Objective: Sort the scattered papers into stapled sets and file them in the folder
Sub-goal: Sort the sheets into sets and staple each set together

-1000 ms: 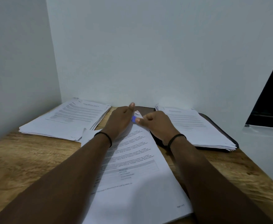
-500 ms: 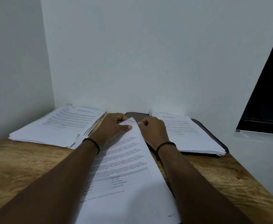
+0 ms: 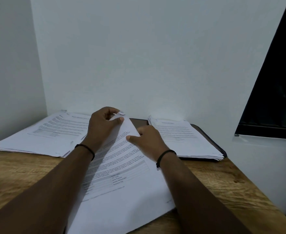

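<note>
Now lifting the far corner of the centre set (image 3: 122,183) off the counter (image 3: 20,174), where half a second ago that corner was lying pressed flat under both hands. Pinching that raised corner in the left grip (image 3: 103,125), thumb on top and fingers curled behind, so grasping paper rather than released. Resting the right grip (image 3: 147,141) lower on the same sheets, thumb laid across the page and fingers curled at the right edge; cannot tell whether truly gripping or only steadying. No longer showing the small blue item seen between the fingertips a second ago; hidden or put aside, impossible to say which. Probably meaning the corner fastening is being checked or the pages fanned to confirm the set holds together. Lying across the middle of the counter, the set itself, near edge toward the body. Waiting to the left, a thick loose stack (image 3: 42,134), seemingly unsorted. Sitting to the right, another pile (image 3: 181,137) on the dark open folder (image 3: 211,141), suggesting filing already under way and this set likely heading there next.
</note>
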